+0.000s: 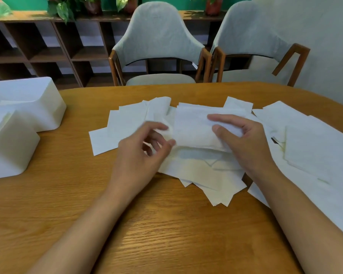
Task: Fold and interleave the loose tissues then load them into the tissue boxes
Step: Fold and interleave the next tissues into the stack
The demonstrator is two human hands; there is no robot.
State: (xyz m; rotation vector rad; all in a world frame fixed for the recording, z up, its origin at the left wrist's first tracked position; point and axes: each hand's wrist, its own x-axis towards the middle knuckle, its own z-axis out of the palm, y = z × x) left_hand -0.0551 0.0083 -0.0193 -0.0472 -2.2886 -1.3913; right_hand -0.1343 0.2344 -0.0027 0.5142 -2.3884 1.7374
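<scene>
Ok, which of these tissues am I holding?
The folded tissue in the middle: your right hand grips its right end, your left hand pinches its left edge. The rest lie on the table.

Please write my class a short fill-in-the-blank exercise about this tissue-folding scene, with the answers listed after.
1. The tissue boxes sit on the person's ____ side.
2. Behind the table stand ____ grey chairs.
3. The right hand grips a folded tissue above the ____ table.
Answers: left; two; wooden.
</scene>
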